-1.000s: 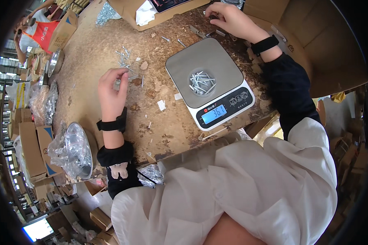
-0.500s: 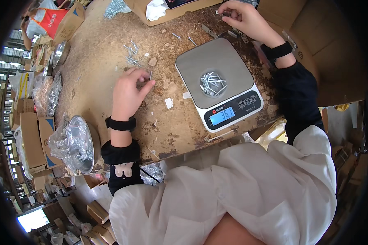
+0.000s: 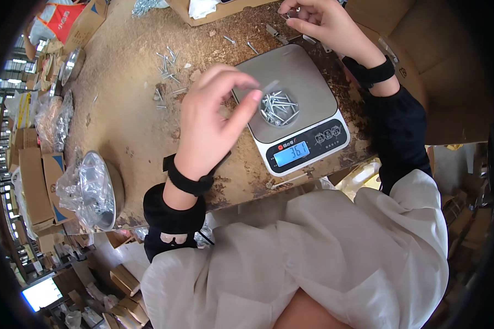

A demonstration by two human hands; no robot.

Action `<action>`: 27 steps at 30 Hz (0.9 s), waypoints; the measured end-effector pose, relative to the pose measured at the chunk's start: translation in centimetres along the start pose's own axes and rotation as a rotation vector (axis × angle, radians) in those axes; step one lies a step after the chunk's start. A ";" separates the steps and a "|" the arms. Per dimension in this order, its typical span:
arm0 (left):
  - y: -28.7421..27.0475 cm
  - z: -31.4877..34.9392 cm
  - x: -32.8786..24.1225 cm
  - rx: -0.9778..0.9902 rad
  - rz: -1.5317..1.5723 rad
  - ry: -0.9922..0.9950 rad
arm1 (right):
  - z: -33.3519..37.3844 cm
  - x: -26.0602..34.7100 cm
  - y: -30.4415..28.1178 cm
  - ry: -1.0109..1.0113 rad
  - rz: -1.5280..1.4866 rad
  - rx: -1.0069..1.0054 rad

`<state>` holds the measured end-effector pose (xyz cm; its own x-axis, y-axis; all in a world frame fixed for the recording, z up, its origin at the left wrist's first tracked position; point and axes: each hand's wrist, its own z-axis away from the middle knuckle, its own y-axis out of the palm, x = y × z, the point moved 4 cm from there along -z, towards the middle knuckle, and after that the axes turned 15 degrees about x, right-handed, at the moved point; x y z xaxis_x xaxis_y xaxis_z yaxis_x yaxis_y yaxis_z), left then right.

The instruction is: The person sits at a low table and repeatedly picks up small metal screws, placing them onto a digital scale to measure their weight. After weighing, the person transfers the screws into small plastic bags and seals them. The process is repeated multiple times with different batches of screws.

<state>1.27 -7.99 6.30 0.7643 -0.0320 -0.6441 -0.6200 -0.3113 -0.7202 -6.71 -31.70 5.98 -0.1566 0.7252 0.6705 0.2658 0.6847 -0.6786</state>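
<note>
My left hand [image 3: 209, 112] is over the left edge of a kitchen scale [image 3: 304, 68], thumb and forefinger close together. A small motion-blurred silvery piece, seemingly a screw [image 3: 270, 86], is at their tips, just above a small clear round dish [image 3: 280, 125]. Inside the dish lies a heap of silver screws [image 3: 278, 106], and the scale's blue display [image 3: 291, 154] is lit. At the far right, my right hand [image 3: 335, 30] is raised with curled fingers, around something small and dark that I cannot make out. A loose pile of screws [image 3: 167, 67] lies left of the scale.
A metal bowl [image 3: 117, 189] with a plastic bag [image 3: 82, 192] stands at the left table edge. Beyond the scale are metal pieces [image 3: 276, 34] and an open cardboard box [image 3: 233, 12]. A large carton [image 3: 450, 71] borders the right. Another person [image 3: 38, 30] is at the far left.
My left hand has moved right from beside the screw pile to the dish, carrying a screw. My right hand has shifted slightly left, its fingers still curled. The view has moved a little.
</note>
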 end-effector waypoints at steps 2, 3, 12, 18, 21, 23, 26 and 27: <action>0.5 -0.1 0.8 -0.030 -0.036 0.092 | 0.1 0.6 0.1 -0.015 -0.032 -0.004; 0.7 0.0 1.0 -0.042 -0.058 0.139 | 0.1 0.7 0.2 -0.023 -0.040 0.003; 0.7 0.9 1.6 0.017 0.060 0.053 | 0.1 0.7 0.3 -0.058 -0.103 0.026; 0.8 1.0 2.4 0.018 0.094 0.048 | 0.2 1.0 0.1 -0.032 -0.076 0.021; 0.8 0.9 1.8 0.053 0.013 0.066 | 0.2 1.3 0.1 -0.078 -0.090 0.007; 1.4 0.6 1.5 0.067 0.016 0.073 | 0.3 1.6 0.2 -0.072 -0.067 0.010; 2.7 0.1 0.9 0.136 -0.137 0.071 | 0.3 1.8 0.2 -0.066 -0.050 0.023; 3.1 -0.1 0.8 0.167 -0.213 0.069 | 0.3 1.8 0.2 -0.064 -0.047 0.029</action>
<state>-0.05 -9.03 3.59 0.8874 -0.0487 -0.4584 -0.4600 -0.1570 -0.8739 -7.22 -30.25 6.94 -0.2288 0.6947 0.6819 0.2293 0.7193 -0.6558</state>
